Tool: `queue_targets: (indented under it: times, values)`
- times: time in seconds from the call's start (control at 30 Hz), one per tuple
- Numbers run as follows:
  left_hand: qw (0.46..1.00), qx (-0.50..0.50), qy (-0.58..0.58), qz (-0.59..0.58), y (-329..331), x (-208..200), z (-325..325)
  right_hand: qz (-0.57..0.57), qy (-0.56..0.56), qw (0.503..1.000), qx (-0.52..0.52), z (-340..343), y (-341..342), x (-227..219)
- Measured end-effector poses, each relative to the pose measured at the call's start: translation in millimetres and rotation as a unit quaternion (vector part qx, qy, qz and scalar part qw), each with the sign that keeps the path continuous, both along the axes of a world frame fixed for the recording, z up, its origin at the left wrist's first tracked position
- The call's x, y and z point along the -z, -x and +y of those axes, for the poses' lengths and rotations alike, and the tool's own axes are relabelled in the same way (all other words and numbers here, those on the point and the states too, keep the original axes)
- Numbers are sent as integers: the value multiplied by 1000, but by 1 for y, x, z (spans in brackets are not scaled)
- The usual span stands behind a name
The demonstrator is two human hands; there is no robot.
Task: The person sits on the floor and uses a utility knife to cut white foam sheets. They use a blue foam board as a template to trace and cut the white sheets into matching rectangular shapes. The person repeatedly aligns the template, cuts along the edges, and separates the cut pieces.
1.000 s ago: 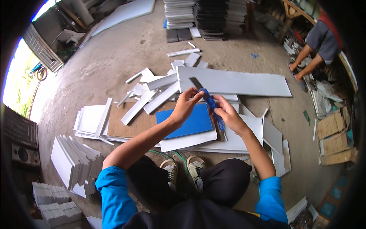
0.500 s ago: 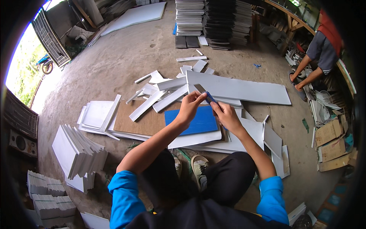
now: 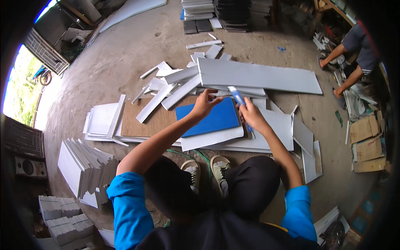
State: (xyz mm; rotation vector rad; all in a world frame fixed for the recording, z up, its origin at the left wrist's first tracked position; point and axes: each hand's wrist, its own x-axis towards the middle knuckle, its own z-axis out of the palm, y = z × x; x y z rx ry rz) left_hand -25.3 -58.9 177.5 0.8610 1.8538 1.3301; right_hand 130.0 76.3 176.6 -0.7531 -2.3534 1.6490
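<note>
My right hand [image 3: 251, 113] is closed around a blue utility knife [image 3: 237, 96], which points up and away from me with a pale tip. A little to its left, my left hand [image 3: 204, 105] hovers with fingers apart and holds nothing. Below both hands lies a blue rectangular board [image 3: 208, 121] on a white sheet [image 3: 214, 139]. Under these, a brown board [image 3: 139, 118] shows to the left. A small blue and pale end shows just below my right hand; I cannot tell whether it belongs to the knife.
Loose white strips [image 3: 156, 102] and a long white panel [image 3: 258, 74] lie beyond the boards. Stacked white sheets [image 3: 81, 166] stand at the left. Tall sheet piles [image 3: 231, 16] are at the back. At right are a person's legs [image 3: 352, 79] and flattened cardboard [image 3: 366, 129].
My left hand has come off the knife and opened. The knife has turned in my right hand, and its exposed blade no longer shows clearly. My view has shifted.
</note>
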Motion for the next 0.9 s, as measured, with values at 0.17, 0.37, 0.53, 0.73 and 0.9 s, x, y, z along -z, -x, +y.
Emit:
queue_targets:
  times: [0.17, 0.37, 0.53, 0.73, 0.9]
  values:
    - [918, 106, 228, 308, -6, 76, 37, -243, -84, 965, 52, 39, -6, 66]
    - [869, 140, 282, 382, -25, 138, 71, -231, -255, 938, 44, 51, 16, 132]
    - [860, 177, 325, 351, -25, 146, 78, -202, -313, 928, 14, 61, 46, 146]
    - [850, 169, 331, 374, -27, 148, 80, -203, -305, 931, -4, 64, 66, 151]
    - [851, 162, 323, 380, -27, 150, 80, -214, -316, 924, -17, 66, 74, 151]
